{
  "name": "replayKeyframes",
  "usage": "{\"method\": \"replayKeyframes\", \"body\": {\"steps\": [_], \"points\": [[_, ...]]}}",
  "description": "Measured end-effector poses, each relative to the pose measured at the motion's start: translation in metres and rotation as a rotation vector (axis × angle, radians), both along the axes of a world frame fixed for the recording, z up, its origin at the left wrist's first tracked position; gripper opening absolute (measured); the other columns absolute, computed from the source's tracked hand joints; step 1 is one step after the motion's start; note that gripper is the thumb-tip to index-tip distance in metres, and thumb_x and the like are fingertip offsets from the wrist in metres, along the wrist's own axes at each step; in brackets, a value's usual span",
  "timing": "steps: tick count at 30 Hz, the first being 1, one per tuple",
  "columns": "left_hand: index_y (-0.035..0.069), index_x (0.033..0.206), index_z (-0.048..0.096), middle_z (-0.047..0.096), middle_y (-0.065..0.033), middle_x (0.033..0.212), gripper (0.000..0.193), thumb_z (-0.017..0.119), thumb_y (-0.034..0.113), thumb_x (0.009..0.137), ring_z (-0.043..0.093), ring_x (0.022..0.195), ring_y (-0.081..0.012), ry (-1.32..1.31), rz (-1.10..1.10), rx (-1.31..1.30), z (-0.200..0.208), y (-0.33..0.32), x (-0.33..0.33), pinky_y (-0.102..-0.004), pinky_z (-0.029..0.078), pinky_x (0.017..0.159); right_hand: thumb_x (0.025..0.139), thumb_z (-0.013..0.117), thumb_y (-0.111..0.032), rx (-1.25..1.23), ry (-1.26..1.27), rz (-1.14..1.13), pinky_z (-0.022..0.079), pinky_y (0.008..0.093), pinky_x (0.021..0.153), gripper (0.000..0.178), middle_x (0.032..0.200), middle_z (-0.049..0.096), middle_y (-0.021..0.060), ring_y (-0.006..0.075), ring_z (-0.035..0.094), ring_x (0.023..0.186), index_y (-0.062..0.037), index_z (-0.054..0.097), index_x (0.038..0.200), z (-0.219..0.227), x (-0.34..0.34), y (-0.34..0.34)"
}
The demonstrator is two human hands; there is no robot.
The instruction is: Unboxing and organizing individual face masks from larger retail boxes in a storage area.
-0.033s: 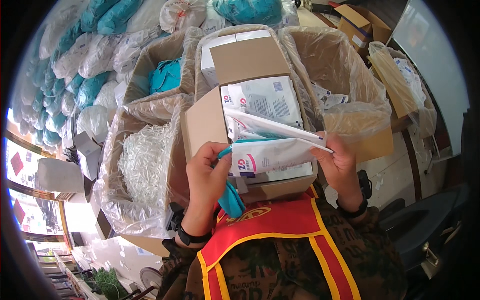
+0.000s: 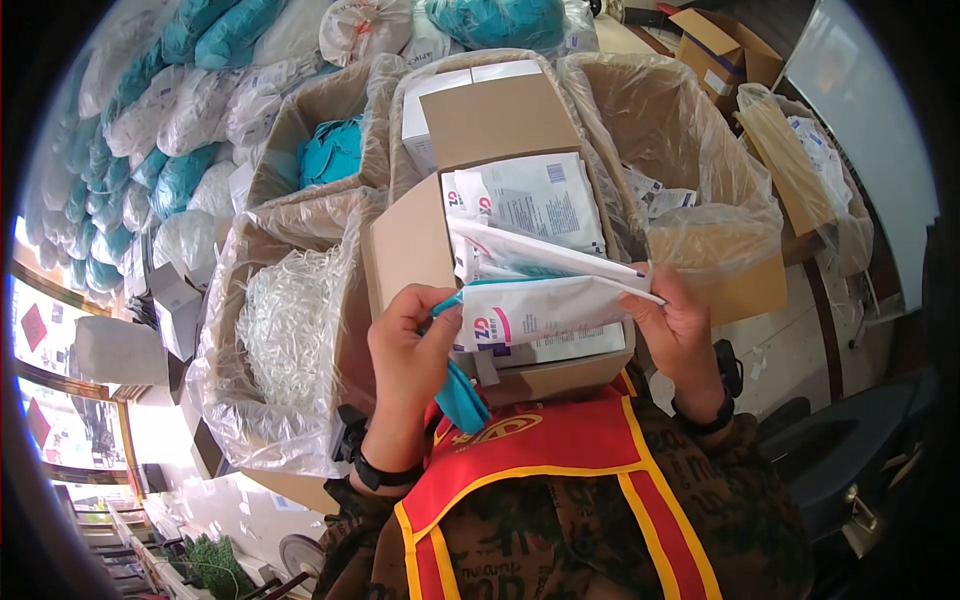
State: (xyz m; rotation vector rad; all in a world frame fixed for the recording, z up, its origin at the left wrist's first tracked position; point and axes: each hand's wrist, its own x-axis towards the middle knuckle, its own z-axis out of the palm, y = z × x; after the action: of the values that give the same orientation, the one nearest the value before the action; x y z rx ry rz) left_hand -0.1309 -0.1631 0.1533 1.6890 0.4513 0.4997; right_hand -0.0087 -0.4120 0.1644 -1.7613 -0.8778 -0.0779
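My right hand (image 2: pixel 668 308) is closed on one end of a white printed pouch (image 2: pixel 545 308), and the edge of a second white pouch (image 2: pixel 560 250) runs up to the same fingers. This second pouch gapes, with teal showing inside. At the other end, my left hand (image 2: pixel 412 335) pinches a folded teal cloth (image 2: pixel 462 398). Part of the cloth hangs below that hand, and part runs along the pouch's upper edge. How far it reaches inside is hidden. Beneath both hands stands an open cardboard box (image 2: pixel 565 378) with flat white pouches (image 2: pixel 535 200) in it.
A plastic-lined carton of white cord-like loops (image 2: pixel 290 330) stands at left. Behind it, another holds teal pieces (image 2: pixel 330 152). On the right, a lined carton (image 2: pixel 715 240) contains some pouches. Stuffed bags (image 2: pixel 190 105) pile up at far left; a dark chair (image 2: pixel 850 440) is at right.
My left hand has shifted very slightly left with the teal cloth. My right hand keeps its grip in the same place.
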Motion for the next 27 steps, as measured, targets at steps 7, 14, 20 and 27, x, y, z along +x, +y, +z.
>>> {"method": "replayKeyframes", "body": {"steps": [7,14,20,27], "points": [[0.008,0.089,0.062,0.058,0.0004,0.068,0.012,0.069,0.001,0.083,0.047,0.049,-0.0059,-0.312,0.26,-0.355,0.022,0.05,-0.024,-0.0189,0.034,0.045,0.092,0.062,-0.007,0.468,0.486,-0.129,0.048,0.0285,0.085,0.025,0.104,0.068,0.0043,0.0106,0.062,0.091,-0.002,0.063,0.117,-0.034,0.041,-0.025],[0.01,0.092,0.055,0.053,-0.0014,0.072,0.013,0.064,0.02,0.094,0.038,0.047,-0.0082,-0.484,0.289,-0.3,0.028,0.125,-0.074,-0.0214,0.035,0.045,0.093,0.064,-0.012,0.462,0.466,-0.114,0.047,0.0277,0.087,0.029,0.108,0.068,0.0048,0.0114,0.061,0.096,-0.0027,0.062,0.12,-0.042,0.045,-0.042],[0.013,0.063,0.033,0.042,-0.0047,0.068,0.048,0.054,0.037,0.099,0.04,0.067,-0.0138,-0.671,0.38,-0.448,0.032,0.137,-0.083,-0.0252,0.034,0.061,0.092,0.065,-0.011,0.27,0.389,-0.072,0.047,0.0257,0.084,0.023,0.1,0.067,0.0018,0.0087,0.059,0.092,-0.0016,0.064,0.114,-0.02,0.033,-0.035],[0.011,0.066,0.039,0.043,-0.002,0.064,0.04,0.051,0.029,0.1,0.042,0.057,-0.0114,-0.528,0.227,-0.167,0.037,0.103,-0.053,-0.0269,0.038,0.056,0.09,0.066,-0.005,0.168,0.285,-0.013,0.046,0.0244,0.08,0.013,0.092,0.065,-0.0003,0.0068,0.057,0.086,-0.0025,0.065,0.103,-0.016,0.024,-0.031]]}}
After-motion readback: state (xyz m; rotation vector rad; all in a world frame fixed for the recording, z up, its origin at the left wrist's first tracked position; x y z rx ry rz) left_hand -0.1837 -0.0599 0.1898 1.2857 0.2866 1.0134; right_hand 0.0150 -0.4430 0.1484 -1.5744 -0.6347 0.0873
